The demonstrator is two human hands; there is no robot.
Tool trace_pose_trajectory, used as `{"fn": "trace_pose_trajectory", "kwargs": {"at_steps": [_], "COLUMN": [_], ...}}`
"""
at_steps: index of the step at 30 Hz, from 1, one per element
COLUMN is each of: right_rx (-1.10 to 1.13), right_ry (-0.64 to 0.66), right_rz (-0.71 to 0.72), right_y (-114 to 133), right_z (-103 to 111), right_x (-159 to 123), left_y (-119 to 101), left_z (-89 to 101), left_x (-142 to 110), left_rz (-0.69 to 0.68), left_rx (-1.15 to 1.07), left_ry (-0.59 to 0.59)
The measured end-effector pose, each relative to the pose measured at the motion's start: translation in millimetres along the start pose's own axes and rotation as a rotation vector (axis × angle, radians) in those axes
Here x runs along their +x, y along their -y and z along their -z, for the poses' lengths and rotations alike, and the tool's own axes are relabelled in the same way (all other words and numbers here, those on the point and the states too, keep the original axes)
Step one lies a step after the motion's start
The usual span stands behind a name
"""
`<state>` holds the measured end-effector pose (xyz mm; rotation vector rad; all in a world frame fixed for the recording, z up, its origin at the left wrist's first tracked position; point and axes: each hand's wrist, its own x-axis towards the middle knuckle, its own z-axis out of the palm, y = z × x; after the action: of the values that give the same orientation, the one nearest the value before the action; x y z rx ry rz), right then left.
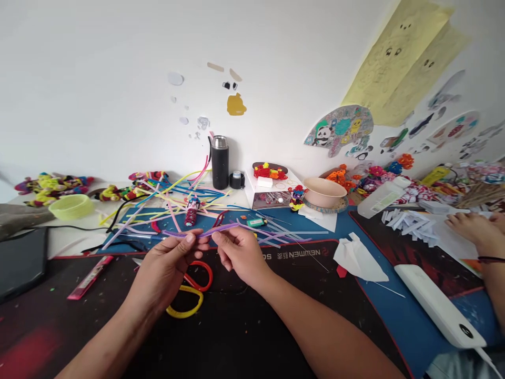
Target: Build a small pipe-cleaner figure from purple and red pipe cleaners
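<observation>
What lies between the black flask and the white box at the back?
A grey-topped black cap stands between flask and box, as the head view shows.

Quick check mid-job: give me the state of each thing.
Purple pipe cleaner: held by left hand and right hand
Black flask: upright, black cap standing beside it
Scissors: lying on black mat, blades mostly hidden
White device: lying flat, cable at one end
Beige bowl: upright, uncovered
White paper: creased, lying loose

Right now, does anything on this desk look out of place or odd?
The black bottle stands with its metal neck bare, what looks like its cap beside it, as if left open. Fuzzy stems sprawl untidily beyond the left hand.
</observation>
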<state>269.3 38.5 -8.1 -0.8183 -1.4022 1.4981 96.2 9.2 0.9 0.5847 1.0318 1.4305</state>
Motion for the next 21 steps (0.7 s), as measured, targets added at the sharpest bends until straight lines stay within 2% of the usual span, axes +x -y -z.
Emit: {"fn": "trace_pose_trajectory", "kwargs": {"at_steps": [14,18,21], "right_rx": [0.052,0.083,0.104], "right_ry": [-0.043,-0.044,0.003], "right_rz": [-0.022,-0.054,-0.057], "right_y": [8,6,5], "right_z": [0,2,2], "right_x": [-1,0,0], "left_y": [6,13,11], "left_z": [-10.7,-5.4,0.3], "left_x": [-5,-1,3], "left_rz": [0.038,0.042,0.043], "left_rx": [0.131,0.133,0.089], "left_ry": [0.032,0.070,0.080]}}
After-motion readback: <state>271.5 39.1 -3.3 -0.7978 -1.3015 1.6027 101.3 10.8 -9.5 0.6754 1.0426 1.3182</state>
